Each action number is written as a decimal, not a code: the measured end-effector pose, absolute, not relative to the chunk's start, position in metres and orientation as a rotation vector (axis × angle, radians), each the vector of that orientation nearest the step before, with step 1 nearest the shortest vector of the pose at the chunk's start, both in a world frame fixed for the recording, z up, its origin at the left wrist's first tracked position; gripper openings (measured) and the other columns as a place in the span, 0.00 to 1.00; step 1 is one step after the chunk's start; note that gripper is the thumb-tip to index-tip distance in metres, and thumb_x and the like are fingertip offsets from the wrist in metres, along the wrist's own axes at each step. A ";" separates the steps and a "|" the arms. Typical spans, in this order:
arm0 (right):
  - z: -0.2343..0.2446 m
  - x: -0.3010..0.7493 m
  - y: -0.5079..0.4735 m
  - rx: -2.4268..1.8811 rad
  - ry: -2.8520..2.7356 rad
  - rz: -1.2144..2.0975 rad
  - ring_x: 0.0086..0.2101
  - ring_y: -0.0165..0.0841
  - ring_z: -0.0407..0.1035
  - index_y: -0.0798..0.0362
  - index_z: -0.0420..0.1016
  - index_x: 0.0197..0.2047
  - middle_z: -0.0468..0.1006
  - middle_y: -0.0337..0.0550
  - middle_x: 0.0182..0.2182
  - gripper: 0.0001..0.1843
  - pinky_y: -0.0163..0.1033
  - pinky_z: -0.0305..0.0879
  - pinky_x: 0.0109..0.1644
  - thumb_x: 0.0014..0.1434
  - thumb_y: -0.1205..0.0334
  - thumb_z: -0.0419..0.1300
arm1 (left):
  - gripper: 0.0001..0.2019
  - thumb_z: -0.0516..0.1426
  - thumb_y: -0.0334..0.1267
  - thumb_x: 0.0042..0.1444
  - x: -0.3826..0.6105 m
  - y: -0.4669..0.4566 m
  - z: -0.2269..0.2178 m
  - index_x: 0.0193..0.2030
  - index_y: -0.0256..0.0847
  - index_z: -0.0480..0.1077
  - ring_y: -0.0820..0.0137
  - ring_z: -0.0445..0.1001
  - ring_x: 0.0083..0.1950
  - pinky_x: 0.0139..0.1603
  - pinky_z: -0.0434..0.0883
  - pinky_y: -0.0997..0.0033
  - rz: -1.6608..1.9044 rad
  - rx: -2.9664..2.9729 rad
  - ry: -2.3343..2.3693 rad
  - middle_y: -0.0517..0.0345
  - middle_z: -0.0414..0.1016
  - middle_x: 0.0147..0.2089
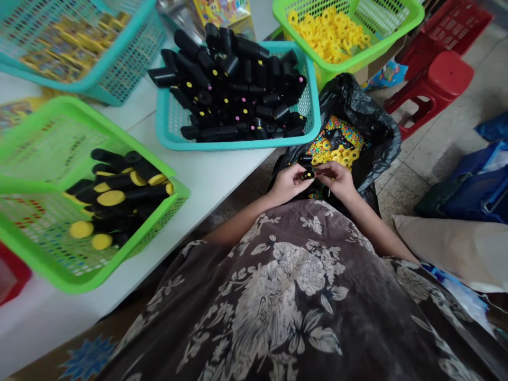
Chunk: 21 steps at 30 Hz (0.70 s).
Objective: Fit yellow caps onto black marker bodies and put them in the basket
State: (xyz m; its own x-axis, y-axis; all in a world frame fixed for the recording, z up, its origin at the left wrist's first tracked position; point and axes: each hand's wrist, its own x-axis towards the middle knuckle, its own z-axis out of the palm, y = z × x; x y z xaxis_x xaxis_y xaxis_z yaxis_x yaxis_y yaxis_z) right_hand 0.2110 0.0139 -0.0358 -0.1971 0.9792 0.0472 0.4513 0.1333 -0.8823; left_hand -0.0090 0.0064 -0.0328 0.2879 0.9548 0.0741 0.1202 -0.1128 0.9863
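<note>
My left hand (289,182) and my right hand (336,179) meet over a black plastic bag (373,121) on my lap. Both are closed on a small black tube (306,172) with a yellow spot on its end. The bag holds several yellow rings and coloured beads (337,143), right under my fingers. A second black tube lies in the bag just above my left hand.
A teal basket (166,119) piled with black tubes stands on the white table (222,174). A green basket (47,264) at left holds tubes with yellow caps. Another green basket (397,26) holds yellow rings. Red stools (436,79) stand on the tiled floor at right.
</note>
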 end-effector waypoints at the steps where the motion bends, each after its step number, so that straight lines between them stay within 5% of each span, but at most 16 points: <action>1: -0.035 0.217 0.020 -1.501 -1.799 0.904 0.41 0.41 0.78 0.51 0.80 0.47 0.83 0.46 0.41 0.15 0.47 0.76 0.49 0.59 0.53 0.65 | 0.16 0.69 0.48 0.55 -0.009 0.005 -0.036 0.35 0.40 0.70 0.75 0.71 0.28 0.31 0.68 0.74 0.962 1.444 1.042 0.63 0.72 0.29; 7: -0.019 0.225 0.057 -2.148 -2.220 0.268 0.52 0.53 0.75 0.58 0.84 0.52 0.80 0.65 0.51 0.19 0.50 0.73 0.52 0.63 0.56 0.63 | 0.21 0.72 0.48 0.49 -0.007 0.001 -0.042 0.35 0.42 0.65 0.74 0.74 0.25 0.22 0.63 0.78 0.876 1.236 1.043 0.67 0.68 0.26; 21: -0.019 0.211 0.054 -2.127 -2.022 0.281 0.46 0.48 0.79 0.56 0.86 0.49 0.85 0.59 0.47 0.18 0.47 0.74 0.50 0.65 0.60 0.57 | 0.24 0.75 0.46 0.44 -0.005 0.004 -0.048 0.43 0.37 0.75 0.74 0.73 0.25 0.24 0.71 0.75 0.890 1.117 1.002 0.64 0.74 0.28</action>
